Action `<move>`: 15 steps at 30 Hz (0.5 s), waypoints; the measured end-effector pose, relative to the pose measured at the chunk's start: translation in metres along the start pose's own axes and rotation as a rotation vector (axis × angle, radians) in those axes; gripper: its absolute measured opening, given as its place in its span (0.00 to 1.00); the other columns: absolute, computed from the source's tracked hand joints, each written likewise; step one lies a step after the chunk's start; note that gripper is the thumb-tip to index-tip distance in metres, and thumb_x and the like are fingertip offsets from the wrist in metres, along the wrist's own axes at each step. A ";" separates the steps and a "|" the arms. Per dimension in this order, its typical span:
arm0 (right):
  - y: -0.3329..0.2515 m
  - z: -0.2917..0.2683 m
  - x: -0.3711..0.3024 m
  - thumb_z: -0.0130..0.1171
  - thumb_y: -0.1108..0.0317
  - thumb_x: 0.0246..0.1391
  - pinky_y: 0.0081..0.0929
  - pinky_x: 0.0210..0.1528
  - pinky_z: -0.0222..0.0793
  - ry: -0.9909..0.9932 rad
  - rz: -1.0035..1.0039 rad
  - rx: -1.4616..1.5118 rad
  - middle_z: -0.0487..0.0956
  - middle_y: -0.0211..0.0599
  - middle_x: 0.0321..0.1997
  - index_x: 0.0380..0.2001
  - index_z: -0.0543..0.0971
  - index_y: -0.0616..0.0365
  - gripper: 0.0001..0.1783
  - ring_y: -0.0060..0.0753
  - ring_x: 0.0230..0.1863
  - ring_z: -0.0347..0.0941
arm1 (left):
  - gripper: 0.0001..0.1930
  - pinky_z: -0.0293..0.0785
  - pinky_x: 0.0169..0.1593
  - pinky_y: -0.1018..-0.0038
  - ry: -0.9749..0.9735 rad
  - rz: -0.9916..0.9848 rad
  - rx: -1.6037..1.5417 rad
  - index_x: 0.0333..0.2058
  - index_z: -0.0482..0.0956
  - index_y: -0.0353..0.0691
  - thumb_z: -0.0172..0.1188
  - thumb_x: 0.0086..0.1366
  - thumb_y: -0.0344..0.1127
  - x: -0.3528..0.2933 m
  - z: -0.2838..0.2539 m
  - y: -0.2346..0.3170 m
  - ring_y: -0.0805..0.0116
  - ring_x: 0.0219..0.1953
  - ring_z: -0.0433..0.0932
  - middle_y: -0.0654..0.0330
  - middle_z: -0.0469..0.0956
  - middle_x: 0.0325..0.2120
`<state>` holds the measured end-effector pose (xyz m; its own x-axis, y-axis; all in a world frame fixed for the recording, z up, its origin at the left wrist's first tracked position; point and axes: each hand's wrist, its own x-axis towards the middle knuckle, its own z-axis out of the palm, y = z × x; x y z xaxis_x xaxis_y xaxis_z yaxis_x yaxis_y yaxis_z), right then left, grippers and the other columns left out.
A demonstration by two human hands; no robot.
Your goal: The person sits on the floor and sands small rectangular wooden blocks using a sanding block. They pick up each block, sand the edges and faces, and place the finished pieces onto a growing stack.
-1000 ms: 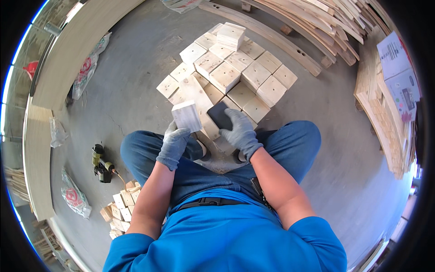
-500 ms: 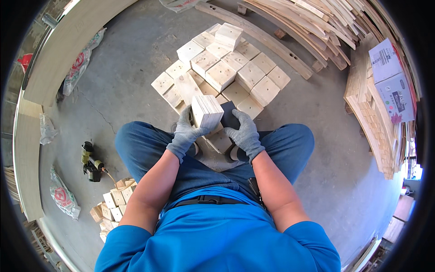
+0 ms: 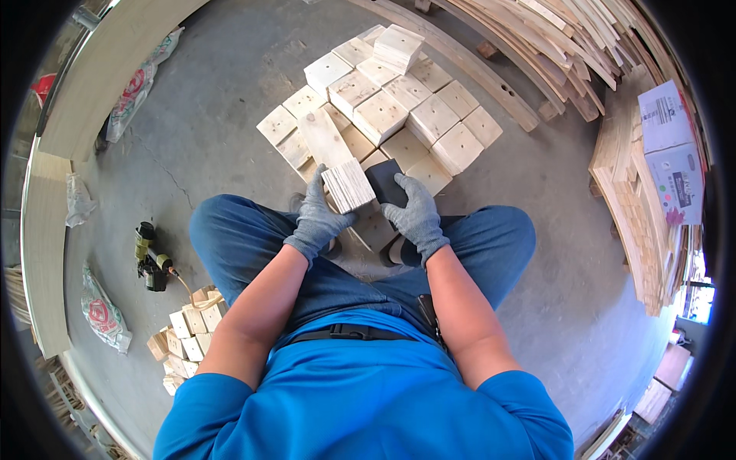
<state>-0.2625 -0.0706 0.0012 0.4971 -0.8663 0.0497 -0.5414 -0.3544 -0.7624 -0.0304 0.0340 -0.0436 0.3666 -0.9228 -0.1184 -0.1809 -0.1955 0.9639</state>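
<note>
Left fingers [image 3: 315, 186] grip wood block [image 3: 349, 186]; cracked grey floor [image 3: 207, 138], stacked planks [image 3: 529, 47].

Green-and-black nail gun [image 3: 153, 258] on grey concrete floor [image 3: 583, 253], left of frame, below centre; thin tan hose [image 3: 186, 289] running from it. White plastic bag with red print [image 3: 103, 313], lower left; similar white bag with red markings [image 3: 138, 92], upper left. Small clear plastic bag [image 3: 79, 201], left. Wide pale wooden board [image 3: 115, 84], upper left. Long wooden beam with holes [image 3: 479, 73], heap of long wooden strips [image 3: 544, 42], upper right. Pale lavender cardboard box [image 3: 671, 142], right.
</note>
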 end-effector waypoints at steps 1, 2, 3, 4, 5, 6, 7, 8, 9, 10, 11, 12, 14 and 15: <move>0.000 0.000 0.000 0.82 0.62 0.47 0.42 0.71 0.72 0.014 0.019 0.021 0.79 0.55 0.66 0.65 0.78 0.63 0.42 0.56 0.67 0.77 | 0.70 0.69 0.74 0.64 -0.002 -0.011 -0.031 0.79 0.41 0.34 0.84 0.45 0.33 0.000 -0.001 -0.003 0.54 0.70 0.72 0.47 0.70 0.68; -0.002 -0.001 0.000 0.82 0.62 0.47 0.42 0.71 0.72 0.025 0.038 0.041 0.79 0.55 0.66 0.65 0.78 0.63 0.42 0.55 0.67 0.77 | 0.71 0.70 0.73 0.64 -0.002 -0.024 -0.065 0.79 0.41 0.35 0.85 0.45 0.33 0.000 -0.001 -0.005 0.54 0.70 0.72 0.47 0.70 0.68; -0.002 -0.003 -0.001 0.82 0.62 0.47 0.42 0.71 0.73 0.039 0.061 0.056 0.79 0.55 0.66 0.65 0.78 0.63 0.42 0.55 0.67 0.77 | 0.71 0.71 0.73 0.64 -0.012 -0.055 0.005 0.79 0.41 0.35 0.86 0.45 0.34 0.000 0.000 0.005 0.54 0.69 0.73 0.47 0.70 0.68; -0.002 -0.007 -0.003 0.82 0.60 0.48 0.43 0.72 0.71 0.059 0.065 0.042 0.79 0.56 0.66 0.65 0.77 0.63 0.43 0.56 0.67 0.76 | 0.71 0.70 0.73 0.64 -0.036 -0.082 -0.014 0.79 0.41 0.35 0.86 0.45 0.35 -0.001 0.004 0.016 0.54 0.69 0.73 0.47 0.70 0.68; -0.006 -0.009 -0.003 0.82 0.59 0.48 0.45 0.72 0.70 0.071 0.055 0.036 0.78 0.57 0.66 0.65 0.77 0.64 0.43 0.57 0.68 0.75 | 0.72 0.70 0.73 0.63 -0.044 -0.108 -0.027 0.79 0.40 0.35 0.87 0.45 0.36 -0.003 0.002 0.024 0.54 0.69 0.73 0.47 0.71 0.68; -0.009 -0.009 -0.004 0.83 0.58 0.48 0.46 0.73 0.69 0.084 0.046 0.031 0.78 0.59 0.67 0.66 0.77 0.64 0.44 0.58 0.68 0.74 | 0.72 0.70 0.73 0.63 -0.053 -0.134 -0.041 0.79 0.40 0.35 0.88 0.45 0.37 -0.003 0.001 0.028 0.53 0.69 0.73 0.47 0.71 0.68; -0.010 -0.009 -0.004 0.83 0.58 0.48 0.49 0.73 0.68 0.098 -0.015 0.038 0.77 0.61 0.67 0.67 0.76 0.64 0.45 0.62 0.68 0.74 | 0.71 0.71 0.72 0.64 -0.036 -0.089 -0.102 0.79 0.45 0.36 0.89 0.44 0.40 0.001 0.004 0.007 0.52 0.68 0.73 0.47 0.71 0.67; -0.015 -0.010 -0.006 0.82 0.59 0.48 0.50 0.74 0.68 0.103 -0.061 0.016 0.77 0.61 0.68 0.67 0.76 0.64 0.45 0.63 0.69 0.73 | 0.70 0.71 0.72 0.64 -0.010 -0.072 -0.046 0.78 0.48 0.37 0.89 0.44 0.39 0.002 0.004 -0.001 0.52 0.68 0.73 0.47 0.72 0.67; -0.026 -0.014 -0.008 0.82 0.59 0.48 0.50 0.74 0.68 0.108 -0.110 -0.003 0.76 0.61 0.68 0.67 0.76 0.64 0.45 0.63 0.69 0.73 | 0.68 0.72 0.71 0.65 0.017 -0.055 0.011 0.77 0.51 0.37 0.89 0.44 0.39 0.002 0.004 -0.006 0.52 0.68 0.74 0.47 0.72 0.66; -0.036 -0.016 -0.010 0.82 0.59 0.48 0.51 0.74 0.67 0.112 -0.158 -0.023 0.76 0.61 0.68 0.67 0.76 0.64 0.45 0.64 0.69 0.72 | 0.66 0.72 0.71 0.65 0.044 -0.039 0.068 0.76 0.53 0.38 0.89 0.43 0.39 0.002 0.003 -0.011 0.52 0.68 0.74 0.47 0.73 0.66; -0.044 -0.019 -0.012 0.81 0.59 0.48 0.55 0.72 0.67 0.112 -0.221 -0.025 0.74 0.59 0.70 0.68 0.76 0.60 0.45 0.67 0.68 0.72 | 0.65 0.73 0.70 0.65 0.065 -0.020 0.121 0.76 0.56 0.38 0.89 0.43 0.39 0.003 0.005 -0.013 0.52 0.67 0.74 0.47 0.73 0.65; -0.056 -0.021 -0.013 0.81 0.59 0.48 0.54 0.73 0.67 0.063 -0.244 -0.086 0.73 0.58 0.71 0.68 0.76 0.59 0.44 0.65 0.69 0.71 | 0.64 0.73 0.70 0.65 0.053 0.003 0.065 0.75 0.57 0.38 0.89 0.43 0.39 0.004 0.004 -0.016 0.52 0.67 0.75 0.47 0.74 0.65; -0.078 -0.023 -0.017 0.80 0.59 0.48 0.51 0.74 0.66 -0.030 -0.292 -0.213 0.71 0.57 0.74 0.67 0.78 0.56 0.43 0.62 0.71 0.70 | 0.62 0.73 0.70 0.65 0.031 0.037 -0.031 0.73 0.59 0.38 0.89 0.43 0.38 0.006 0.003 -0.017 0.51 0.66 0.75 0.48 0.75 0.63; -0.081 -0.021 -0.019 0.78 0.57 0.49 0.55 0.73 0.64 -0.060 -0.285 -0.287 0.68 0.56 0.76 0.68 0.78 0.53 0.42 0.63 0.72 0.67 | 0.60 0.73 0.69 0.64 0.020 0.045 -0.071 0.73 0.60 0.38 0.88 0.43 0.37 0.005 0.003 -0.015 0.51 0.65 0.76 0.48 0.76 0.63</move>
<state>-0.2420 -0.0332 0.0754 0.6884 -0.7004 0.1886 -0.5395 -0.6682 -0.5123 -0.0285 0.0311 -0.0599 0.3779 -0.9232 -0.0702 -0.1330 -0.1292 0.9827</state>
